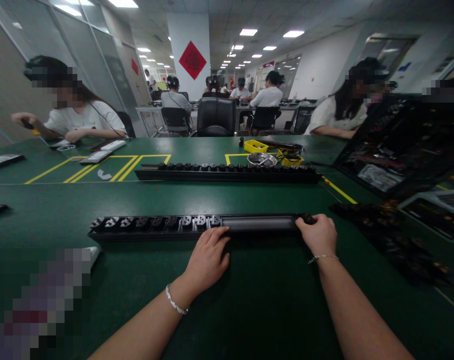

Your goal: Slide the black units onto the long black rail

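Observation:
A long black rail (pixel 260 225) lies crosswise on the green table before me. Several black socket-like modules (pixel 156 223) with metal contacts fill its left part, while the channel on the right shows bare. My left hand (pixel 208 257) rests against the rail's near edge, fingers stretched out by the rightmost module of the row. At the rail's right end, my right hand (pixel 320 234) pinches a small black module (pixel 308 218), mostly hidden by the fingers.
Farther back lies a second filled black rail (pixel 227 174). Behind it are yellow bins (pixel 255 146) and a metal dish (pixel 262 159). To the right stand a dark open case (pixel 403 145) and a pile of black parts (pixel 395 240). Co-workers sit left and right.

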